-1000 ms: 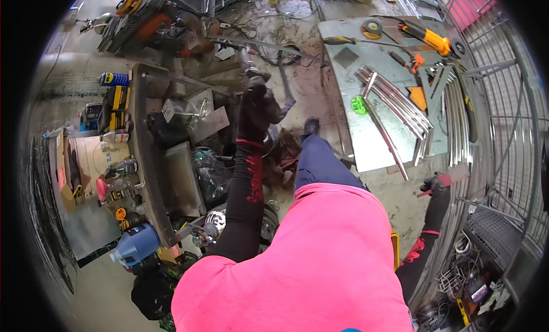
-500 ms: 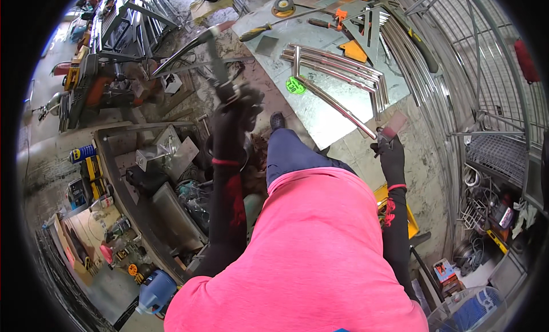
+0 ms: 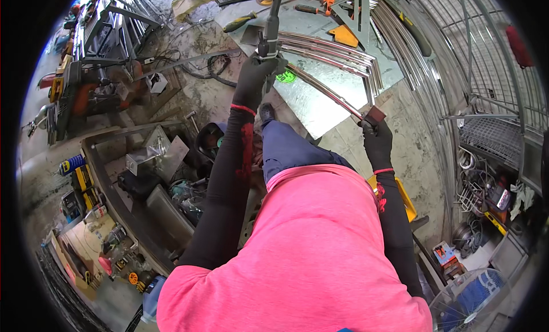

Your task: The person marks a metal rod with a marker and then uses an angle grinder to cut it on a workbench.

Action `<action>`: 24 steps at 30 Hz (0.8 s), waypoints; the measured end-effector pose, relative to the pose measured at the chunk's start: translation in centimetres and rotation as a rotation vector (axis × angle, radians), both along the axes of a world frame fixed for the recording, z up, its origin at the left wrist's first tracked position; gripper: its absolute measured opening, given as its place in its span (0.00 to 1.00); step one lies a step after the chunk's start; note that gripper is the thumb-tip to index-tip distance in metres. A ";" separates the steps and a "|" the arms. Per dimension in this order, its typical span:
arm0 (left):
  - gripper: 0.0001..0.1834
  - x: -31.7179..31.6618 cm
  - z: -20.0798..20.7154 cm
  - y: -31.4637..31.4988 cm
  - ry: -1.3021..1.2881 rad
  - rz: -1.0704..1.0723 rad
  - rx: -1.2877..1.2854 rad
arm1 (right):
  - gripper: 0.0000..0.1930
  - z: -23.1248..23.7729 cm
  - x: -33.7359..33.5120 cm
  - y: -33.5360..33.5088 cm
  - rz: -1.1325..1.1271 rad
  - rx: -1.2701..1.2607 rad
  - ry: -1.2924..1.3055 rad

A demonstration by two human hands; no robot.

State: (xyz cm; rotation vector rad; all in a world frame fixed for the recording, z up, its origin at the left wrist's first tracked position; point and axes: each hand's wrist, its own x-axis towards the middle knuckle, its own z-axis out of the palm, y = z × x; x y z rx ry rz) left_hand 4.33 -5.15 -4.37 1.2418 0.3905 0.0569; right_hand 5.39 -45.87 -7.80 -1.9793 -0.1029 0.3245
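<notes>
My left hand [image 3: 255, 80], in a black glove, is closed around a black TIG welding torch [image 3: 271, 32]. Its handle points away from me, and the head lies over the far left part of a metal sheet [image 3: 320, 117]. My right hand [image 3: 377, 140], also gloved, grips a small reddish-brown rectangular plate [image 3: 375, 114]. Beside those fingers is the near end of a shiny metal tube [image 3: 329, 93], lying slantwise on the sheet; whether they touch it I cannot tell. A bright green round tag [image 3: 286, 76] shows by the tube's far end, partly covered by my left hand.
Several bent metal tubes [image 3: 326, 52] lie on the sheet, near an orange-yellow triangular piece [image 3: 344, 37] and a screwdriver [image 3: 239, 22]. Long tubes [image 3: 409, 54] run along the right. An open box [image 3: 103, 160] of scrap stands left, and a fan [image 3: 472, 297] at lower right.
My left hand has swung the torch rightward and away, over the sheet. My right hand has moved slightly left, its plate now beside the tube's near end. The view has shifted a little.
</notes>
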 end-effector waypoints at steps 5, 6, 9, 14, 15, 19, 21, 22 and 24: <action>0.23 1.5 0.0 0.4 -0.024 0.022 0.025 | 0.12 -0.4 -0.1 -0.8 0.069 0.039 -0.149; 0.21 1.7 0.2 0.3 -0.019 0.022 0.052 | 0.12 0.0 0.0 -0.9 0.063 -0.026 -0.134; 0.21 1.5 0.5 -0.8 -0.066 0.084 0.072 | 0.12 1.6 0.6 -1.6 0.001 -0.149 -0.156; 0.22 -0.3 -0.9 0.1 -0.104 0.089 -0.069 | 0.19 5.3 2.6 -1.5 -0.090 0.197 0.005; 0.22 -0.4 -1.4 0.4 -0.116 0.070 -0.108 | 0.20 6.0 3.2 -1.2 -0.064 0.232 0.046; 0.23 0.2 -1.3 0.7 -0.115 0.054 -0.106 | 0.22 5.9 6.3 -0.1 0.033 0.223 0.138; 0.23 0.6 -0.3 0.6 -0.073 0.027 -0.068 | 0.22 4.1 7.0 -0.7 0.065 0.129 0.151; 0.23 0.4 -0.6 1.0 -0.067 0.018 -0.061 | 0.21 3.8 6.7 -0.1 0.105 0.094 0.147; 0.23 0.3 -1.3 1.9 -0.052 -0.003 -0.049 | 0.20 3.7 5.2 -0.1 0.181 0.022 0.139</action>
